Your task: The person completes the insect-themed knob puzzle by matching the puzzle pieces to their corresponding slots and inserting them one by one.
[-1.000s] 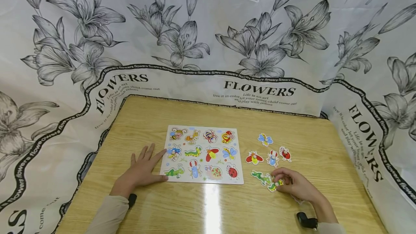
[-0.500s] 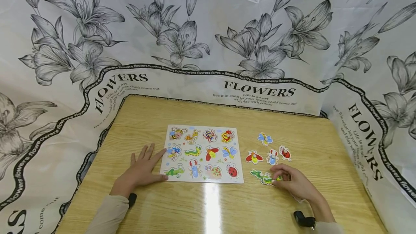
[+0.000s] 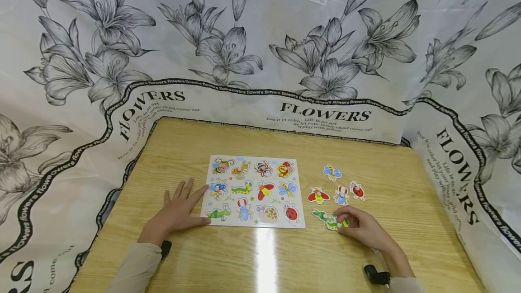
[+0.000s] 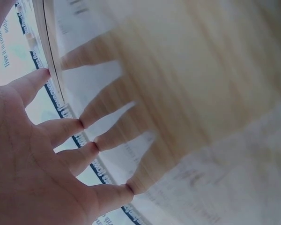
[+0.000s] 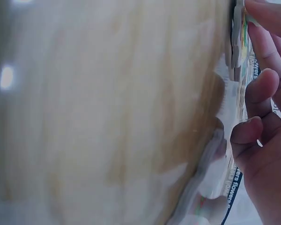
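Observation:
My left hand (image 3: 179, 211) rests on the table with spread fingers, its index fingertip and thumb at the left edge of an insect puzzle board (image 3: 302, 221). In the left wrist view its fingertips (image 4: 86, 145) meet the tabletop. To the board's right, my right hand (image 3: 364, 227) pinches a green caterpillar puzzle piece (image 3: 331, 226) between thumb and index finger, partly hiding it. This piece overlaps a green grasshopper piece (image 3: 318, 214) in the head view. The right wrist view shows the pinched caterpillar piece (image 5: 243, 35) edge-on, other fingers curled below.
Beyond my right hand lie a blue-winged bee piece (image 3: 332, 172), a red-winged bug piece (image 3: 318, 195), a blue beetle piece (image 3: 341, 196) and a ladybird piece (image 3: 357, 191). Another piece (image 5: 192, 187) lies beneath my right hand. Floral cloth (image 3: 244, 103) surrounds the wooden table (image 3: 183, 144).
My right hand has shifted left and slightly away from me, sliding the caterpillar piece over toward the grasshopper piece. The left hand and board have stayed put.

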### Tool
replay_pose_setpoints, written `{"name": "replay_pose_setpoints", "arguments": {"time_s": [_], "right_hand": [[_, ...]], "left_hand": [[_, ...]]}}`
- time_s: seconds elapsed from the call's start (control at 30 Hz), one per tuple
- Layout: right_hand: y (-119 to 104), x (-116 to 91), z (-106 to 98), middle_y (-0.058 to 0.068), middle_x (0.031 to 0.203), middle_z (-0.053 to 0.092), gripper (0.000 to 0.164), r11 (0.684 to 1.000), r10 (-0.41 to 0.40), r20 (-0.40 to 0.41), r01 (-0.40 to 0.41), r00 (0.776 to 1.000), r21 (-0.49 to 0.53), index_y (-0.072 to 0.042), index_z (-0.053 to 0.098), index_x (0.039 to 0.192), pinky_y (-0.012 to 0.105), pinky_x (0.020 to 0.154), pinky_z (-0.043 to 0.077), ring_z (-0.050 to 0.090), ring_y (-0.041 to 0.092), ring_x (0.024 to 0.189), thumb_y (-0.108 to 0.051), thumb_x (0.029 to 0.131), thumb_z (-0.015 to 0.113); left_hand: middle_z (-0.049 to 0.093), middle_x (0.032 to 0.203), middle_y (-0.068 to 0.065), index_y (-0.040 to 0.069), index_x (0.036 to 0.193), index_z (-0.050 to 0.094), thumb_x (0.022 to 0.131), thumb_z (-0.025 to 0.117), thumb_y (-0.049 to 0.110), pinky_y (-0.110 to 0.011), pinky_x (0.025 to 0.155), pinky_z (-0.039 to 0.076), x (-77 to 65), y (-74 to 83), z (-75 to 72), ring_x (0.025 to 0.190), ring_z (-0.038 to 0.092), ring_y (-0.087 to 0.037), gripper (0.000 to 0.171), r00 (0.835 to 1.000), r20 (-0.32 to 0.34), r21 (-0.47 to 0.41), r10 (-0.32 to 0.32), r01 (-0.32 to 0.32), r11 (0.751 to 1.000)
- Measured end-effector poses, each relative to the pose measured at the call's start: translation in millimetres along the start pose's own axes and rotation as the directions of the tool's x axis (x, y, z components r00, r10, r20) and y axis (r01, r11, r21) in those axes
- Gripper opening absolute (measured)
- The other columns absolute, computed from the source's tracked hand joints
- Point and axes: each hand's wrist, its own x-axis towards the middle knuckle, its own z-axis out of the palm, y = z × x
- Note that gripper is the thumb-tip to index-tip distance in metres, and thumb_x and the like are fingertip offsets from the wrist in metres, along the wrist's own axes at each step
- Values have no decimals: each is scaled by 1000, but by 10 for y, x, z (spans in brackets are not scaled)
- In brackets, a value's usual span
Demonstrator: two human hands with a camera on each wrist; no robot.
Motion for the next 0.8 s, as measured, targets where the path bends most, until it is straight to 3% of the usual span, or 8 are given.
{"name": "replay_pose_setpoints", "arguments": {"time_s": [0.47, 0.8], "right_hand": [[-64, 70, 101, 1, 90, 67, 37, 994, 81, -53, -84, 995, -64, -9, 65, 115, 30, 55, 36, 45, 14, 64, -7, 83, 82], [-212, 390, 207, -2, 91, 67, 31, 995, -20, -9, 19, 1000, -98, -10, 66, 113, 27, 53, 36, 42, 11, 63, -9, 85, 81]], "left_hand": [[4, 164, -25, 23, 160, 29, 79, 72, 68, -80, 103, -3, -12, 16, -20, 148, -1, -50, 102, 1000, -2, 0, -1, 1, 1000], [6, 163, -26, 21, 160, 30, 80, 74, 65, -80, 103, -3, -40, 85, -73, 147, 1, -51, 101, 1000, 8, -13, -2, 2, 1000]]}}
